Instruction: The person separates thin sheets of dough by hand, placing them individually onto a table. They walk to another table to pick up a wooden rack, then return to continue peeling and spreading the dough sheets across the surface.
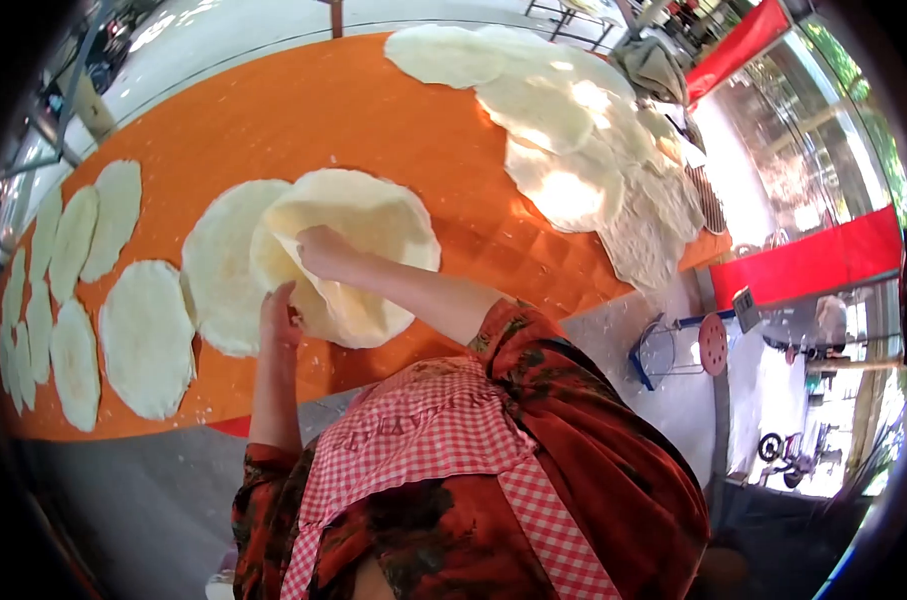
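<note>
A large, thin round of flatbread dough lies partly over another pale round on the orange-covered table. Its left part is lifted and folded up between my hands. My right hand is closed on the raised fold, knuckles upward, with the forearm reaching across the sheet. Close to the front edge, my left hand has its fingers curled in at the sheet's lower left side, pinching it. The fingertips of both hands are partly hidden.
Several smaller dough rounds lie in rows on the left of the orange cloth. Overlapping thin sheets cover the far right, some in bright sun. A grey cloth bundle sits at the right corner. A stool stands beyond.
</note>
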### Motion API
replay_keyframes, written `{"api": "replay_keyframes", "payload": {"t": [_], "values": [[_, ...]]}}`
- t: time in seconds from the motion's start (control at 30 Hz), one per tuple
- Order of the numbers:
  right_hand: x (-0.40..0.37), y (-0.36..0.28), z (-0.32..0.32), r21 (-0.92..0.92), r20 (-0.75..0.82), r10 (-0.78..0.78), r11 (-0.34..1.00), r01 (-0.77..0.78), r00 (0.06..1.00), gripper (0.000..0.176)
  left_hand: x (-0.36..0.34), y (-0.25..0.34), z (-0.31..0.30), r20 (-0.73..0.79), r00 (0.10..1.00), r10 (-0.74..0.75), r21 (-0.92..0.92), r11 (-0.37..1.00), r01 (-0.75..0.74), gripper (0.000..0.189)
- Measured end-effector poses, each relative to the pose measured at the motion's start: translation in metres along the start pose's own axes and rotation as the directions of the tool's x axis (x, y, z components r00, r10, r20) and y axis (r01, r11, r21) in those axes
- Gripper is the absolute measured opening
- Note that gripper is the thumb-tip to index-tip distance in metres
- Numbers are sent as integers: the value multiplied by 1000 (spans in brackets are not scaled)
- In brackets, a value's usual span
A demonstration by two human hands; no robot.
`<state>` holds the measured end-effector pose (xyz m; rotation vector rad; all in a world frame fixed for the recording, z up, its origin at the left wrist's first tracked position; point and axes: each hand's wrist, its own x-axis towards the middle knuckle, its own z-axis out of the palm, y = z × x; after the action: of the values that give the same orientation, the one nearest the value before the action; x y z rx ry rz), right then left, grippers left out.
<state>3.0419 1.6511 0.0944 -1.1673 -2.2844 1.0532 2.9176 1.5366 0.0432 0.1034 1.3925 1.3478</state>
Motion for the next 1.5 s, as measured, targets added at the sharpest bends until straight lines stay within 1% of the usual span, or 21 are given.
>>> {"api": "replay_keyframes", "payload": {"t": [0.1,0.17,0.2,0.3,0.33,0.43,0.47,0.53,0.63,0.8,0.9,0.93,1.03,1.07,1.1,1.17,1.3,1.37,1.4,1.43,1.5], "values": [[-31,12,-58,141,-254,134,985,-101,958,21,13,1,-19,-62,992,108,-14,994,-109,12],[-82,40,-138,135,-430,51,991,8,902,22,41,-2,-62,9,996,88,-112,990,-86,11],[-112,62,-162,483,-518,220,873,70,827,21,22,7,-62,-9,994,112,-114,987,-112,15],[-217,101,-254,664,-388,533,728,-173,752,23,-3,19,-74,23,997,73,-113,991,-70,19],[-256,123,-267,550,-485,401,831,-86,777,24,-12,13,-68,64,996,66,-115,992,-59,19],[-333,263,-276,816,-432,542,576,56,721,17,-24,2,-81,106,994,11,-153,988,6,20],[-350,275,-288,597,-440,557,767,-235,704,18,-25,-6,-76,49,996,72,-90,994,-67,20],[-381,368,-277,659,-473,753,647,-384,457,18,-54,6,-32,-77,995,57,54,997,-53,18],[-372,380,-281,-31,-624,494,759,-651,605,12,-35,3,-33,-206,975,85,11,996,-84,17],[-346,323,-325,-97,-733,265,870,-482,626,13,-64,28,-20,-142,975,169,186,972,-142,12],[-362,356,-353,-75,-780,277,849,-523,562,14,-80,30,-17,-147,974,174,215,967,-140,17],[-361,356,-357,-196,-756,359,674,-712,547,15,-86,32,-13,-114,978,174,191,970,-151,19],[-314,310,-318,-573,-730,-234,722,-388,642,28,-108,36,22,-30,980,199,99,976,-195,26],[-280,256,-297,-387,-647,-20,870,-305,762,45,-119,38,43,-1,979,205,60,977,-204,29],[-261,188,-267,-149,-457,5,985,-82,889,52,-127,37,61,36,978,203,26,979,-204,32],[-221,53,-207,564,-4,53,824,-42,999,65,-134,36,89,109,978,176,18,984,-178,35],[-172,-46,-153,159,-84,-84,983,97,993,49,-140,53,145,222,949,224,-4,973,-229,33],[-145,-34,-166,235,-103,-48,970,71,994,37,-144,74,163,317,898,305,-32,950,-311,24],[-132,-22,-188,365,-181,-8,928,75,983,31,-161,84,183,376,855,358,-82,931,-354,24],[-99,28,-189,264,-374,-87,944,196,923,27,-175,93,197,431,802,412,-138,909,-393,24],[-92,61,-253,607,-244,148,794,31,958,27,-188,99,200,450,761,468,-128,877,-464,24]]}}
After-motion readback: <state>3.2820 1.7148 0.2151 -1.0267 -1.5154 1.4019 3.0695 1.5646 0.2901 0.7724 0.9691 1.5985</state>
